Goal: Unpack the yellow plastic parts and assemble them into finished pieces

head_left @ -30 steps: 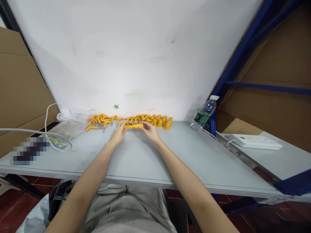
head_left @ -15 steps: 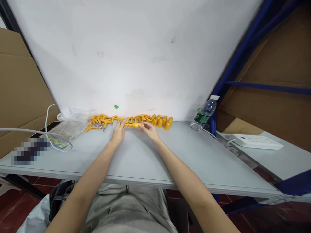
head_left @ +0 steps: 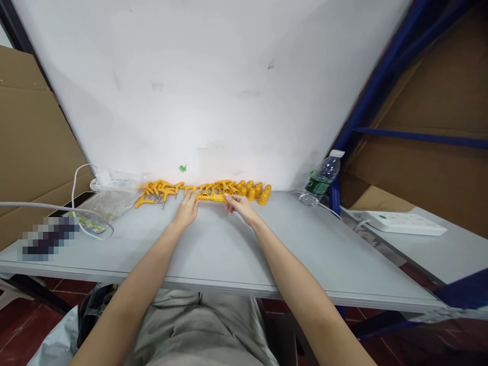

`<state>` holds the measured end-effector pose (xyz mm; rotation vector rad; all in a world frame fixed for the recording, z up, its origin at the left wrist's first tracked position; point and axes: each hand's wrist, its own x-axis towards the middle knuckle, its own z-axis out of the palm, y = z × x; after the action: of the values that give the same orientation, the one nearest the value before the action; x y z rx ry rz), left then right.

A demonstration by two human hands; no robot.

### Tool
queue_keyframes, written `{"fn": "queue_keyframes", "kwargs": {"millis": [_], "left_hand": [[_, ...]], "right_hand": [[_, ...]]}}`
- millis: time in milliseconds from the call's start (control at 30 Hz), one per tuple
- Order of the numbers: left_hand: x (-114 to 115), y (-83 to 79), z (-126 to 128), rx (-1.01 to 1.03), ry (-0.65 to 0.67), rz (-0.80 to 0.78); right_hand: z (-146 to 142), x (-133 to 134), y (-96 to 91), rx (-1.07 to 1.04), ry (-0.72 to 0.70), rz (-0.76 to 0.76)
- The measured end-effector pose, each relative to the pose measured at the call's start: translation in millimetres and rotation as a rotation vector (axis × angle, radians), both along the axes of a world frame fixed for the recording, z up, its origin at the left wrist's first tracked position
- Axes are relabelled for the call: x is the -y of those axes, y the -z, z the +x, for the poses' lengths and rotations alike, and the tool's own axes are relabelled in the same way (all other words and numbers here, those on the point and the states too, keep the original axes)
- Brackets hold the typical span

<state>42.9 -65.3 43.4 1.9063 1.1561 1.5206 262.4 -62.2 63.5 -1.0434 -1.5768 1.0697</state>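
A row of yellow plastic parts lies along the far edge of the grey table [head_left: 229,254], against the white wall. T-shaped corkscrews [head_left: 160,190] with metal spirals are on the left, small caps [head_left: 254,192] on the right. One capped yellow corkscrew [head_left: 211,198] lies level just in front of the row. My left hand [head_left: 186,209] pinches its left end with the fingertips. My right hand [head_left: 241,205] pinches its right end. Both forearms stretch across the table.
A clear plastic bag [head_left: 109,199], a white cable [head_left: 76,206] and a white adapter [head_left: 99,179] lie at the left. A water bottle [head_left: 322,178] stands at the right. A white power strip [head_left: 404,222] sits on a side table. Cardboard and blue racking flank the table.
Both hands have carried the capped yellow corkscrew a little farther from me, up to the row. My right hand has shifted slightly to the right along it.
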Motion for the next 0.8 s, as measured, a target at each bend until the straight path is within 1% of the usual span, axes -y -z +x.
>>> {"fn": "queue_keyframes", "kwargs": {"millis": [200, 267, 333, 433, 567, 700, 800], "left_hand": [[5, -4.6, 4, 0.036, 0.029, -0.035], [5, -4.1, 5, 0.032, 0.025, -0.043], [3, -2.5, 4, 0.049, 0.009, -0.052], [0, 0.6, 3, 0.059, -0.027, -0.059], [-3, 3.1, 2, -0.005, -0.019, -0.029], [-2, 4.3, 3, -0.02, 0.03, 0.007], [-3, 5.4, 3, -0.045, 0.029, 0.028]], "right_hand": [[-8, 1, -0.3, -0.004, 0.125, -0.109], [-8, 2, -1.6, 0.027, 0.137, -0.134], [-5, 2, -3.3, 0.049, 0.096, -0.134], [1, 1, -4.9, 0.027, 0.009, -0.071], [4, 0, -4.1, 0.023, -0.017, -0.01], [-2, 2, -4.5, 0.037, 0.082, -0.042], [-7, 4, -5.9, 0.041, 0.145, -0.073]]}}
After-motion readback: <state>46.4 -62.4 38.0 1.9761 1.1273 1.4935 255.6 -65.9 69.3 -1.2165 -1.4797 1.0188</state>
